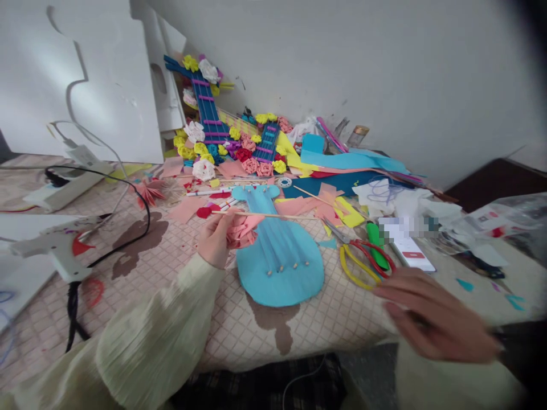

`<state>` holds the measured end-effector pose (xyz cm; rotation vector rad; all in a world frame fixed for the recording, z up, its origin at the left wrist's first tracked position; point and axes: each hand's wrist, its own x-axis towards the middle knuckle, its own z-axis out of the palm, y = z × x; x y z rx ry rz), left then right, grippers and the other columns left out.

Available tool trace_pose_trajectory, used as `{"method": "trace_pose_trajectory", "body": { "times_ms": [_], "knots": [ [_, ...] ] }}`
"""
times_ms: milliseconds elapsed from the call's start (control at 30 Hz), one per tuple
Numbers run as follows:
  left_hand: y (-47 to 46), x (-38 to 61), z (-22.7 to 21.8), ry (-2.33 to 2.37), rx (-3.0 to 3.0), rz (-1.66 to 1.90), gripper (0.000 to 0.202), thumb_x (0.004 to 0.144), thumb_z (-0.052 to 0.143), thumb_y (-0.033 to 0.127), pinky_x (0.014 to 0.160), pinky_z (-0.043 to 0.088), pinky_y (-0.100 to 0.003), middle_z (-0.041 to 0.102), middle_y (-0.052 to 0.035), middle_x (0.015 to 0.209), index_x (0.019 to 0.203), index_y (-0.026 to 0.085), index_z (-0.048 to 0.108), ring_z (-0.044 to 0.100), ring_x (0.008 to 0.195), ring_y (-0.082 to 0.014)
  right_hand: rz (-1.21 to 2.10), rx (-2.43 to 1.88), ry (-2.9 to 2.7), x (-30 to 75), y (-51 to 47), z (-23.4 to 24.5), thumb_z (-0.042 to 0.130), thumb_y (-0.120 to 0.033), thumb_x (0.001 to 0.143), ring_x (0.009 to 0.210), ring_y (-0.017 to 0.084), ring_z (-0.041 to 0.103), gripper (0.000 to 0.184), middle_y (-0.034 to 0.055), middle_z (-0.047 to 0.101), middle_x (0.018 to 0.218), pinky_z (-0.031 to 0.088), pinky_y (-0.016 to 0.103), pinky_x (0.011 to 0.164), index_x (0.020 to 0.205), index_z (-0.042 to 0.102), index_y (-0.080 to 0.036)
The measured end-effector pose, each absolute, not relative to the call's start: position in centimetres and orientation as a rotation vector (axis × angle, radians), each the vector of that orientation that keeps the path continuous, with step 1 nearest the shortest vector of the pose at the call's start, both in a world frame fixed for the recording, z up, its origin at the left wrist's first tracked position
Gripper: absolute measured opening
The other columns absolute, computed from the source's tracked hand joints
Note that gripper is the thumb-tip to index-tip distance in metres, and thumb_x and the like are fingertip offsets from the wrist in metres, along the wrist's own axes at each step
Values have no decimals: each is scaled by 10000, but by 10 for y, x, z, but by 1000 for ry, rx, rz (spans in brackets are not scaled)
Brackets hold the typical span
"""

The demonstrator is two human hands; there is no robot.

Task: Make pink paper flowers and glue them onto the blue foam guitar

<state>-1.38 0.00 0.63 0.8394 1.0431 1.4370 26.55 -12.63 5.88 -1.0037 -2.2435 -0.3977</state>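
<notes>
My left hand [217, 236] is closed on a crumpled piece of pink crepe paper [243, 229] and a thin wooden stick [277, 216], which points to the right. Under and beside them lies a light-blue paper guitar shape [282, 285] with strings running down to small pegs on its body. On the right, my right hand [436, 313] is smeared by motion, its fingers bent near the handles of a pair of scissors [361, 262]. Whether it holds anything is unclear. The scissors have red and yellow handles and lie on the patterned tablecloth.
A glue gun [55, 250] with a black cord lies on the left, near a power strip [64, 188]. Dark-blue paper guitars [207, 114] with paper flowers stand against the wall. A phone [410, 250] and a green-handled tool [376, 245] lie right. Paper scraps [177, 209] cover the middle.
</notes>
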Motion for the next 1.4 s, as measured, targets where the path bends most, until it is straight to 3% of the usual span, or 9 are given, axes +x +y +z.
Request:
{"method": "trace_pose_trajectory", "body": {
  "times_ms": [233, 633, 733, 833, 933, 1033, 1133, 1267, 1400],
  "knots": [
    [3, -11, 2, 985, 808, 1474, 272, 609, 638, 390, 430, 495, -227, 636, -26, 638, 709, 137, 636, 601, 505, -134, -424, -554, -2347, 182, -84, 52, 553, -123, 714, 671, 149, 575, 74, 28, 664, 712, 488, 298, 640, 728, 621, -148],
    [1, -10, 0, 1033, 829, 1462, 324, 616, 644, 406, 467, 503, -252, 647, -24, 671, 778, 126, 644, 606, 522, -141, -436, -490, -2319, 175, -76, 53, 566, -131, 731, 793, 153, 564, 79, 28, 649, 837, 468, 309, 723, 802, 594, -153],
    [1, -10, 0, 1038, 837, 1471, 304, 616, 647, 401, 488, 499, -246, 641, -15, 670, 763, 135, 658, 600, 530, -133, 70, -490, -2191, 168, -74, 60, 444, -244, 816, 653, 136, 553, 106, 34, 605, 717, 465, 294, 605, 798, 520, -172],
    [1, -11, -3, 1069, 899, 1437, 306, 630, 634, 419, 478, 489, -234, 641, -21, 678, 757, 142, 665, 599, 565, -143, 779, -510, -1868, 158, -70, 67, 32, -308, 895, 354, 90, 364, 368, -40, 399, 487, 396, 237, 402, 802, 371, -203],
    [1, -11, -8, 1123, 998, 1442, 305, 632, 632, 427, 491, 485, -218, 656, -44, 732, 748, 147, 670, 602, 620, -152, 978, -454, -1722, 152, -64, 70, -97, -297, 860, 299, 92, 205, 407, -77, 228, 441, 322, 230, 329, 735, 282, -216],
    [1, -9, -13, 1143, 1080, 1335, 312, 649, 601, 441, 462, 479, -242, 659, -48, 706, 773, 162, 663, 594, 574, -162, 825, -353, -1838, 153, -60, 66, 147, -393, 861, 391, 93, 353, 321, -41, 336, 466, 372, 241, 410, 649, 303, -209],
    [0, -7, -12, 1146, 1181, 1218, 246, 644, 606, 393, 466, 470, -261, 656, -53, 683, 690, 158, 664, 591, 562, -176, 294, -308, -2155, 157, -58, 58, 389, -312, 780, 521, 118, 443, 233, 8, 484, 547, 388, 290, 517, 588, 416, -183],
    [-1, -9, -5, 1200, 1296, 1204, 154, 585, 651, 299, 565, 455, -253, 629, -43, 651, 535, 154, 638, 579, 643, -181, -251, -249, -2402, 158, -56, 51, 425, -285, 744, 562, 139, 452, 265, 21, 494, 547, 385, 305, 543, 511, 482, -170],
    [6, -15, -6, 1323, 1351, 1224, 221, 558, 653, 296, 699, 443, -304, 637, -65, 799, 727, 154, 672, 573, 806, -229, -331, -238, -2425, 160, -59, 51, 415, -278, 761, 599, 145, 477, 283, 36, 533, 591, 411, 302, 561, 518, 513, -169]
  ]
}}
